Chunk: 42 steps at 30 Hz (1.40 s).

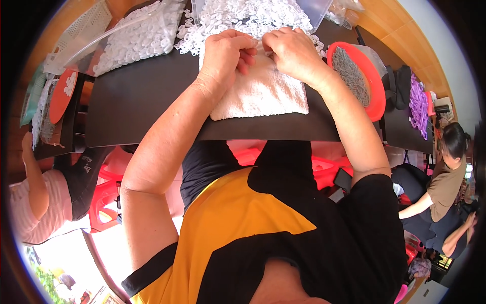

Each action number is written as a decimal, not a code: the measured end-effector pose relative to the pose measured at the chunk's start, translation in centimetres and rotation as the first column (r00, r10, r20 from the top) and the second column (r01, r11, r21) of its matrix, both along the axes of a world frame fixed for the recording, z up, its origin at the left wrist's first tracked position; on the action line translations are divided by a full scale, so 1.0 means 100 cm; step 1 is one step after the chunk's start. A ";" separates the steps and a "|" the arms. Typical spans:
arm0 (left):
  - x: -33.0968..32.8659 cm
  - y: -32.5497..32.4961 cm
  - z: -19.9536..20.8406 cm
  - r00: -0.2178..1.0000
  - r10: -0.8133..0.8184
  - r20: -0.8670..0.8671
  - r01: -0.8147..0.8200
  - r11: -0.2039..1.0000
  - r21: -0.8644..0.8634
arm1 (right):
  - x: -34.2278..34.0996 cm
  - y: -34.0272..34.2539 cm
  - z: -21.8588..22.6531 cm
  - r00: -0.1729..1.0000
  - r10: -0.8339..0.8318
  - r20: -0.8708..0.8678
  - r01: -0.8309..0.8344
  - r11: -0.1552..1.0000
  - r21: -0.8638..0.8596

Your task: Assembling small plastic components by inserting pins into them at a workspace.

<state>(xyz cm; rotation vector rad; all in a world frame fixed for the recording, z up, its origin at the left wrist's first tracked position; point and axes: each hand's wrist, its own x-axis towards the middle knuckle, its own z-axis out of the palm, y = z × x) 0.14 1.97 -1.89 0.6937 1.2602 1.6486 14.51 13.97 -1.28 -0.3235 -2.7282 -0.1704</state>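
Note:
My left hand (pixel 228 54) and my right hand (pixel 293 53) are close together above the far part of a white towel (pixel 263 96) on the dark table. Fingers and thumb of the left are pinched, with the other fingers curled under. The right hand is pinched too, its fingertips turned toward the left's. Whatever lies between the fingertips is too small and covered to make out. Just beyond the hands, a heap of small white plastic pieces (pixel 253 17) fills a clear plastic tub (pixel 315 14) and spills onto the table.
Left of the heap lies a clear bag of white plastic pieces (pixel 139 40). On the right, a red basin (pixel 373 96) holds many thin grey pieces (pixel 349 73). Purple pieces (pixel 418 106) lie farther right. People sit at both sides, one in a brown shirt (pixel 448 185).

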 end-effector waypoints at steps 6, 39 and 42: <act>0.002 0.001 0.003 1.000 0.017 0.013 -0.017 1.000 0.006 | 0.002 0.014 0.002 0.947 -0.113 -0.300 -0.162 0.638 -0.753; 0.006 -0.002 0.006 0.992 -0.025 0.124 0.014 0.996 0.091 | 0.008 -0.014 0.020 0.859 -0.193 -0.475 -0.401 0.325 -0.857; 0.006 -0.002 0.005 0.992 -0.023 0.124 0.012 0.996 0.085 | 0.008 -0.015 0.018 0.856 -0.176 -0.487 -0.408 0.351 -0.843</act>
